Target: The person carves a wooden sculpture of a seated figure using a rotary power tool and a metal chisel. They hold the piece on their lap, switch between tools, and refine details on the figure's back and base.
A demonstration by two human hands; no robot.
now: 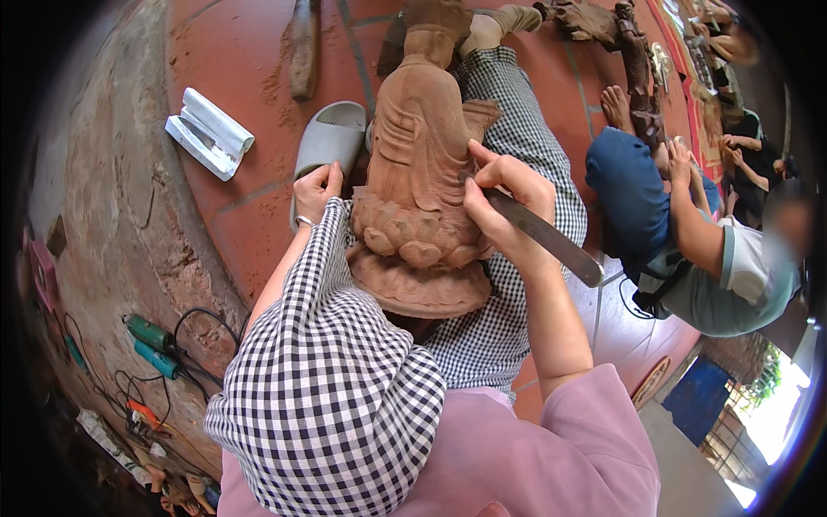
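Right hand [519, 200] gripping flat metal blade [551, 239], its tip at the side of carved wooden robed figure [422, 146]; figure on lotus base [419, 244], beside checked right trouser leg [538, 142]. Left hand [317, 189] by grey slipper [331, 138], fingers curled, cannot tell if holding anything. Red floor tiles [250, 228] around

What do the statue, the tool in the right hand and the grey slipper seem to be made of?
Statue: probably wood, unpolished; matte reddish brown with carved folds, though clay isn't ruled out.
Tool: likely metal, worn; a thin, flat, dark bar with a dull sheen.
Slipper: foam or rubber, it seems, matte; thick, smooth and moulded-looking.
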